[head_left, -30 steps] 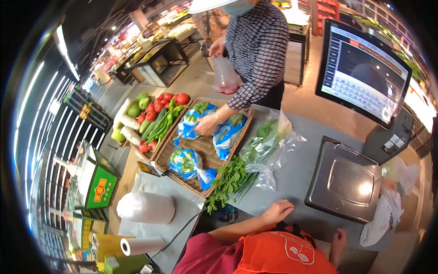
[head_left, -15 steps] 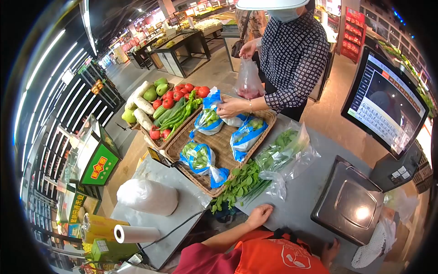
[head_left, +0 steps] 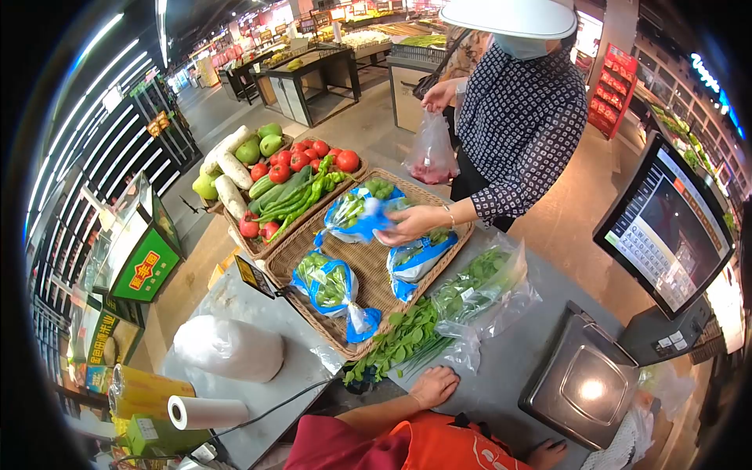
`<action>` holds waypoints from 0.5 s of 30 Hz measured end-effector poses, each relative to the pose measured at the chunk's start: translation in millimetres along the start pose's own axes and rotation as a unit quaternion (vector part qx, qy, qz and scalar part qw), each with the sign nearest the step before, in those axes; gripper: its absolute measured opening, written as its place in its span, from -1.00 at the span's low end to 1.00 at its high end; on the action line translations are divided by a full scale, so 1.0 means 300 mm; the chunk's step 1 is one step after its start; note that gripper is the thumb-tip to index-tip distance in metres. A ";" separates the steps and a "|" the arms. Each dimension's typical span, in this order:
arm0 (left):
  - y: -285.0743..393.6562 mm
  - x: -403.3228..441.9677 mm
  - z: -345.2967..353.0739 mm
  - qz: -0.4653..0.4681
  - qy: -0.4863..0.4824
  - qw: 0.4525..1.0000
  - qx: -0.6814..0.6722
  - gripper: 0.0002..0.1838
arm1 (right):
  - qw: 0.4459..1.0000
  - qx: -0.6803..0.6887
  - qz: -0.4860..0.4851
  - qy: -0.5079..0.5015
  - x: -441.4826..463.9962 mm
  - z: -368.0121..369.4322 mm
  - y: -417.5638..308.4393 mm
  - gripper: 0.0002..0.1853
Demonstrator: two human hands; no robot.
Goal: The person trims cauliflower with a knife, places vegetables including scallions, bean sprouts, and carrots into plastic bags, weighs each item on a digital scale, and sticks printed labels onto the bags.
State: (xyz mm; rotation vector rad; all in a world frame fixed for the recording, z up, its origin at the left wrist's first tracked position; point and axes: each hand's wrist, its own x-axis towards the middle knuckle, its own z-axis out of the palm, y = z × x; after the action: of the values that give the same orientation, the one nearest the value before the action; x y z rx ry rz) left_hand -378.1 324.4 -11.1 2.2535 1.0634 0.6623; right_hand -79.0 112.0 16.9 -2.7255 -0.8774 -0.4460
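Note:
My left hand (head_left: 435,387) rests on the grey counter (head_left: 501,356) with its fingers curled in and nothing visible in them. Just beyond it lie leafy greens (head_left: 403,329) with long thin stalks. More greens in a clear plastic bag (head_left: 489,282) are beside them. My right hand (head_left: 547,453) is low in the view at the counter's edge, partly hidden by my red apron, its fingers loosely extended and holding nothing visible. The metal weighing scale (head_left: 583,384) is nearest to it. A customer's hand (head_left: 411,225) touches a blue-and-clear bag of greens (head_left: 350,213) in the wicker basket (head_left: 376,294).
Other bagged greens (head_left: 327,282) lie in the basket. Behind it, a second basket holds tomatoes (head_left: 299,160), peppers and white radishes. A touchscreen (head_left: 666,223) stands at right. On the left are a bag roll (head_left: 207,412), a white bundle (head_left: 227,347) and a cable.
My view has shifted, so the counter items sit differently in frame. The customer's hand has moved lower over the basket, with the bag top blurred beside it. My hands stay resting.

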 end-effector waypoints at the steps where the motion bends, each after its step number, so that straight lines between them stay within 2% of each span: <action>1: 0.000 0.002 -0.004 -0.001 -0.009 1.000 0.000 -0.86 | 1.000 -0.007 0.004 0.025 -0.005 0.020 -0.001 -0.57; 4: 0.006 0.009 -0.016 -0.007 -0.031 0.999 0.003 -0.86 | 0.997 -0.040 -0.020 0.057 -0.009 0.078 0.037 -0.62; 6: 0.004 0.013 -0.019 -0.007 -0.039 0.999 0.008 -0.86 | 0.991 -0.100 0.000 0.091 -0.018 0.126 0.049 -0.65; 11: -0.004 0.016 -0.015 -0.007 -0.042 0.999 0.006 -0.87 | 0.993 -0.090 -0.015 0.074 -0.016 0.270 0.064 -0.65; 15: -0.003 0.020 -0.010 -0.010 -0.044 0.999 -0.003 -0.87 | 0.993 -0.086 -0.023 0.072 -0.013 0.285 0.069 -0.65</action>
State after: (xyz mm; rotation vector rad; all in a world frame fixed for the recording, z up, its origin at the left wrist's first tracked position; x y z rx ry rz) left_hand -377.2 330.6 -8.4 2.2437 1.0380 0.5521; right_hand -51.4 120.8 -66.4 -2.7872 -0.9018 -0.7497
